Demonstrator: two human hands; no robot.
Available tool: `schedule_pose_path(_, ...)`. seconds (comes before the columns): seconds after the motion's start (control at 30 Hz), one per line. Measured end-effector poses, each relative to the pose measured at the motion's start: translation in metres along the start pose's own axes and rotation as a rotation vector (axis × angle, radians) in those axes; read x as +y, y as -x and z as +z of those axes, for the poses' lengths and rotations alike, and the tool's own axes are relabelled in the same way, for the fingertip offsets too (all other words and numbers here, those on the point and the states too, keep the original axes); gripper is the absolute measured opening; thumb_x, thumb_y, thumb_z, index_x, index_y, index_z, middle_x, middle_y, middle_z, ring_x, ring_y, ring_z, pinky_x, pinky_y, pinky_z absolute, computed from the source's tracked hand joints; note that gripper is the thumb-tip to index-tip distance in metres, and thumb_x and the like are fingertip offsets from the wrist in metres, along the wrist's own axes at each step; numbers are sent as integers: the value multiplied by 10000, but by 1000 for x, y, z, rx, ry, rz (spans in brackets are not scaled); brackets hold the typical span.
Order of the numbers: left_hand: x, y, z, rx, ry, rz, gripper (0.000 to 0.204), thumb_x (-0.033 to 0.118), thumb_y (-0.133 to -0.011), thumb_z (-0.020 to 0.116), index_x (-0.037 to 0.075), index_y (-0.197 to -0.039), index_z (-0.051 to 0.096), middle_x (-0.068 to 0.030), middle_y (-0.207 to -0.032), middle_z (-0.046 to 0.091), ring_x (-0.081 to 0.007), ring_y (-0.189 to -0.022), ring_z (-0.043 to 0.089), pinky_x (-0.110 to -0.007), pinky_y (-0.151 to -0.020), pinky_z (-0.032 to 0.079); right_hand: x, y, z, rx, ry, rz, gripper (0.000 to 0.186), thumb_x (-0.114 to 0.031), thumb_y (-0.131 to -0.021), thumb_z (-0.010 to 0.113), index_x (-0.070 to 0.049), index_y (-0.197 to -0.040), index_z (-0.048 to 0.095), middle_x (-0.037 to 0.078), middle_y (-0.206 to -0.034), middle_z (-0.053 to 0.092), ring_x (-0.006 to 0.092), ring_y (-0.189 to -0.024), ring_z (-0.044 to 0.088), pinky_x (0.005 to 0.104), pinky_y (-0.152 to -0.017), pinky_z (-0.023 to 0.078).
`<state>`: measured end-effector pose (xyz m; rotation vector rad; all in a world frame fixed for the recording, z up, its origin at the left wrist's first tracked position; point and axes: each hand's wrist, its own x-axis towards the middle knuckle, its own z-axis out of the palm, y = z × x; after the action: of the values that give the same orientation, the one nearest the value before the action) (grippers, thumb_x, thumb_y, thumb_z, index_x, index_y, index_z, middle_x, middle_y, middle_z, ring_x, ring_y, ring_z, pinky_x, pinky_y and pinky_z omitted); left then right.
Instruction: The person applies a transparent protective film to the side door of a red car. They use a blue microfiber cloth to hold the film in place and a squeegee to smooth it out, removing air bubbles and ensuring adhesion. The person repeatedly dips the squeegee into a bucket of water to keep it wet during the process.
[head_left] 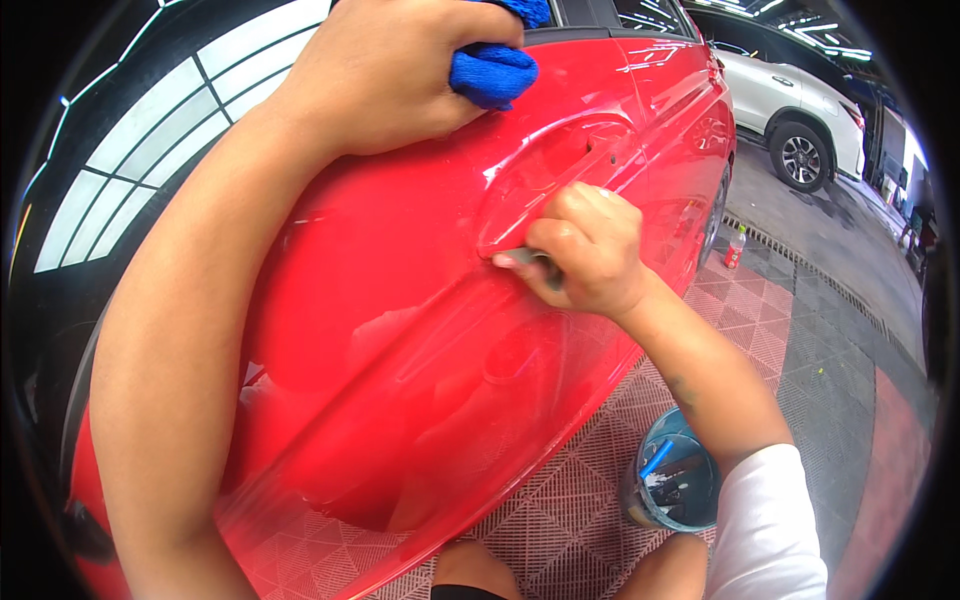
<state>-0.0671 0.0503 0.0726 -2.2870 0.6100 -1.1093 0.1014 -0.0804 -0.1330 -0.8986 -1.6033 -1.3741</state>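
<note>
My left hand (pixel 420 70) grips a blue cloth (pixel 495 75) high on a red car door (pixel 350 290), just below the window. My right hand (pixel 580 245) is closed around a small flat grey tool (pixel 533 262), its thumb tip touching the door at the lower front end of the recessed handle area (pixel 560 150). The paint is glossy, and a faint clear layer with wavy edges shows on the lower part of the door.
A bucket (pixel 647 490) with tools in it stands by my right forearm on red and grey floor tiles (pixel 750 310). A small bottle (pixel 735 250) stands near a drain grate (pixel 840 290). A white SUV (pixel 760 80) is parked beyond.
</note>
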Motion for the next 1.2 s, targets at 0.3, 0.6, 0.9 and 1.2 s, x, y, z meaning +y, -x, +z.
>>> schedule_pose_path(0.3, 4, -3, 0, -6, -14, 25, 188, 183, -861, 822, 128, -1039, 839, -178, -1119, 700, -408, -1051, 700, -503, -934, 582, -2, -1, 4, 28, -35, 72, 355, -257, -810, 970, -153, -858, 634, 36, -766, 543, 232, -614, 572, 397, -533, 418)
schedule_pose_path(0.6, 6, -3, -3, -34, -37, -18, 193, 156, -836, 826, 123, -1026, 831, -177, -1120, 702, -411, -1037, 697, -512, -933, 584, -10, 1, 5, 15, 36, 82, 374, -298, -820, 973, -152, -831, 628, 34, -742, 531, 239, -604, 555, 405, -534, 400)
schedule_pose_path(0.9, 3, -3, 3, -47, -51, -18, 214, 172, -834, 837, 130, -1044, 834, -182, -1114, 705, -413, -1034, 701, -517, -939, 584, -22, 12, 16, 98, 30, 154, 348, -250, -810, 979, -150, -824, 646, 34, -742, 540, 236, -601, 556, 408, -539, 414)
schedule_pose_path(1.2, -2, -2, 5, -17, -12, 6, 192, 158, -857, 833, 109, -1042, 844, -197, -1100, 715, -409, -1037, 714, -506, -926, 593, -28, 11, 14, 82, 23, 192, 328, -244, -809, 978, -147, -824, 665, 34, -738, 509, 242, -598, 539, 407, -543, 426)
